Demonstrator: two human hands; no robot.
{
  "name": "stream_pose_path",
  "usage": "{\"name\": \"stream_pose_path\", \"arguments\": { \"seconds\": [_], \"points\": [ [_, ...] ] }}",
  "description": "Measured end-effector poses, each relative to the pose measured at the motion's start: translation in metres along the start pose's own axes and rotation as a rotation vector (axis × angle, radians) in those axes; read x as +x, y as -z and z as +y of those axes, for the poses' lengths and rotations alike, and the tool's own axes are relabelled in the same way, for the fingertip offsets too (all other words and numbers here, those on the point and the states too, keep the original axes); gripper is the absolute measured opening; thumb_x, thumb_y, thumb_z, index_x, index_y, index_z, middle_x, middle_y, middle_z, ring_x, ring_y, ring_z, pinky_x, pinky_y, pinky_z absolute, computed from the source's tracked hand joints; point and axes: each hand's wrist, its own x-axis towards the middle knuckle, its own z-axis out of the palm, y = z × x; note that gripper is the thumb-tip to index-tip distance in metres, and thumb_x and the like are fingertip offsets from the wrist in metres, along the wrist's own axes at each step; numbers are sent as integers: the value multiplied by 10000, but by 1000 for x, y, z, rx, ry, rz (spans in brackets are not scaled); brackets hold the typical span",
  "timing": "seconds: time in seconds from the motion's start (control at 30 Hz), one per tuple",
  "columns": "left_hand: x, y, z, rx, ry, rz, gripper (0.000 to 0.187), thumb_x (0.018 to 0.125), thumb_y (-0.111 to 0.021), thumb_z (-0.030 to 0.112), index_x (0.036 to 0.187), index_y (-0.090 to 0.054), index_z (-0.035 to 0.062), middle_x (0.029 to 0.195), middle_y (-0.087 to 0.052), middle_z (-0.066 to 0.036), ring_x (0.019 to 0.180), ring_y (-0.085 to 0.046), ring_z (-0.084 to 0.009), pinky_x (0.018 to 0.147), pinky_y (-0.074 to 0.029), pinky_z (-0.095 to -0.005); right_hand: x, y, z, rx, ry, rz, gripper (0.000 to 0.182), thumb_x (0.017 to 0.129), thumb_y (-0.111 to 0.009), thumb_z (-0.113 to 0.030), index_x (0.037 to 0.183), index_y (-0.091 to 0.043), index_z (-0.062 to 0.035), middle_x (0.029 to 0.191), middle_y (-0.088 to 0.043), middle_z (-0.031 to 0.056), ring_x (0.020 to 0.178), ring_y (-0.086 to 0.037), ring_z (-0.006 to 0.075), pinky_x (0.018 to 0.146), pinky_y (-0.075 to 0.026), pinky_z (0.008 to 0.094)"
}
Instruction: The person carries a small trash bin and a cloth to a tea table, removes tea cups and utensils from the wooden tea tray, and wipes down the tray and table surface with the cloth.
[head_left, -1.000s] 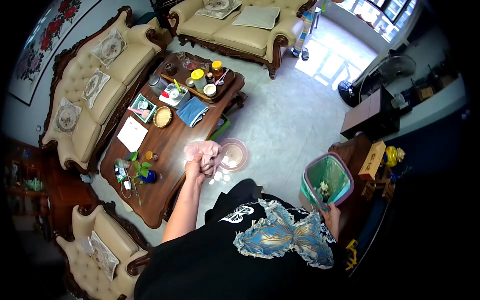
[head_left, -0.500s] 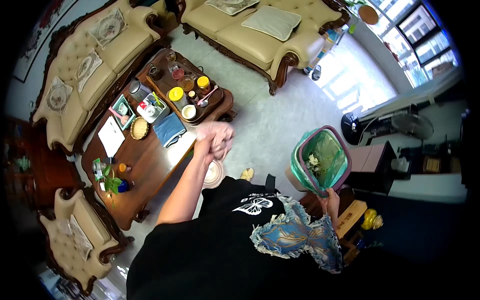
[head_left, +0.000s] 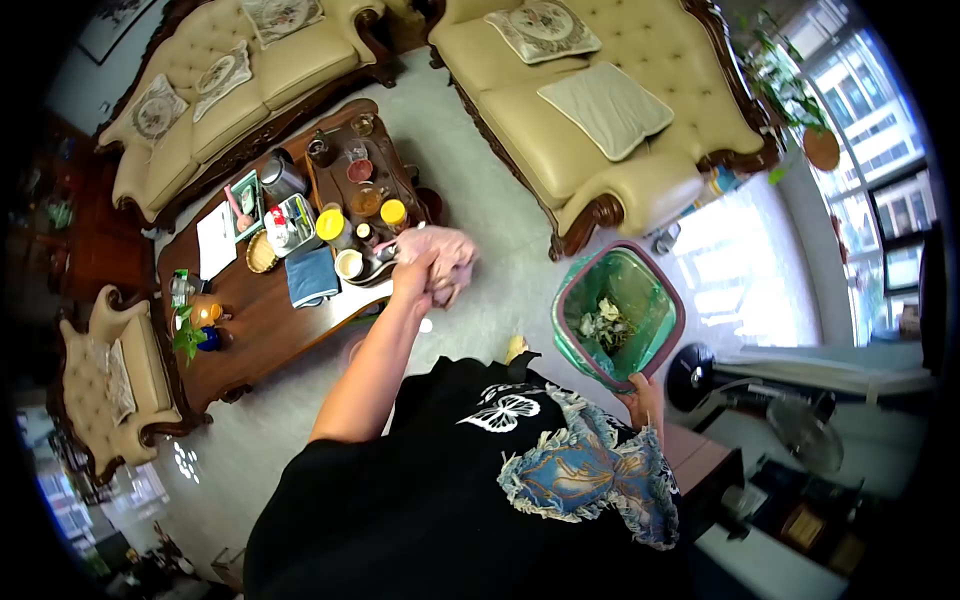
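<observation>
Head view: a crumpled pink cloth (head_left: 447, 262) is clamped in the fingers of the left hand (head_left: 412, 282), raised beside the right end of the desk (head_left: 250, 322). The cloth bulges beyond and to the right of those fingers; being bunched, it shows no clear long axis. To its right, well apart, is a waste bin (head_left: 568, 345) with a green liner (head_left: 648, 300), its mouth turned up toward the camera and pale crumpled waste (head_left: 605, 325) inside. The fingers of the right hand (head_left: 646, 402) are closed on the near edge of the bin's rim, so that this hand is the nearer to the bin, the left the farther. Whether the cloth touches the desk cannot be told. On the desk, left of the cloth, lie a white cup (head_left: 349, 264), two yellow-lidded jars (head_left: 329, 224) (head_left: 394, 213), a folded blue cloth (head_left: 312, 277), a round wicker basket (head_left: 262, 254) and white paper (head_left: 216, 243). Farther out, beyond the bin and the raised cloth, a cream sofa (head_left: 525, 135) bears two cushions (head_left: 543, 30) (head_left: 608, 110).
</observation>
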Motion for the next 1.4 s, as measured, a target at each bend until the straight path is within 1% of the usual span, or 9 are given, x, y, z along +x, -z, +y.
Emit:
{"name": "stream_pose_path", "arguments": {
  "seconds": [0.1, 0.33, 0.5, 0.67, 0.9, 0.93, 1.03, 1.2, 1.4],
  "points": [
    [-7, 7, 14, -43, 47, 121, 304, 934, -685, 92, 1203, -588, -13, 1058, -702, -153, 909, -712, -279, 772, -601, -399, 69, -12, -42, -77, -1, -213, 317, 918, -591, -105, 1194, -577, 50, 1082, -694, 149, 911, -722, 268, 787, -636, 419],
    [12, 28, 19, -118, -246, 317, 343, 944, -671, 108, 1248, -566, -10, 1094, -699, -142, 928, -711, -257, 764, -602, -380, 188, -143, -163, -289, -39, -435, 325, 917, -582, -104, 1202, -567, 51, 1065, -700, 155, 874, -731, 263, 754, -641, 410],
    [68, 24, 32, -288, -134, 432, 311, 935, -672, 74, 1206, -562, -30, 1004, -697, -149, 823, -712, -250, 675, -601, -371, 258, -236, -220, -292, -36, -543, 321, 928, -596, -122, 1219, -564, 10, 1063, -692, 126, 906, -720, 240, 763, -637, 421],
    [133, -10, 76, -337, -223, 421, 171, 950, -675, 125, 1054, -598, 14, 854, -695, -114, 653, -679, -235, 567, -566, -363, 295, -321, -275, -311, 22, -590, 312, 929, -590, -118, 1214, -573, 7, 1094, -696, 121, 893, -716, 235, 750, -635, 408],
    [195, -76, 151, -420, -320, 401, 302, 910, -705, 95, 1178, -605, -4, 1022, -709, -144, 835, -720, -280, 710, -608, -404, 373, -398, -340, -381, 35, -637, 282, 924, -581, -102, 1185, -577, 6, 1072, -684, 111, 886, -712, 233, 734, -637, 416],
    [202, -82, 160, -404, -313, 396, 296, 930, -682, 85, 1202, -604, -2, 1079, -699, -134, 961, -705, -269, 826, -592, -415, 385, -412, -347, -387, 35, -638, 281, 921, -581, -108, 1180, -573, 2, 1074, -682, 112, 893, -712, 237, 734, -635, 418],
    [244, -82, 170, -429, -356, 441, 270, 942, -666, 93, 1195, -604, 24, 1048, -707, -126, 865, -719, -257, 731, -608, -392, 424, -458, -367, -438, 17, -631, 276, 911, -594, -128, 1159, -567, -8, 1073, -678, 111, 889, -714, 242, 721, -636, 415],
    [309, -88, 195, -462, -289, 634, 332, 914, -702, 98, 1187, -584, -48, 971, -705, -152, 785, -715, -274, 631, -605, -400, 514, -542, -397, -459, -25, -672, 296, 910, -607, -114, 1171, -570, 20, 1041, -691, 120, 813, -727, 242, 648, -648, 392],
    [381, -104, 256, -435, -368, 690, 244, 928, -688, 131, 1143, -617, 38, 886, -707, -104, 750, -711, -259, 607, -594, -428, 592, -664, -438, -546, -24, -718, 273, 923, -605, -106, 1165, -570, 16, 1048, -684, 127, 828, -722, 247, 646, -650, 387]
  ]
}}
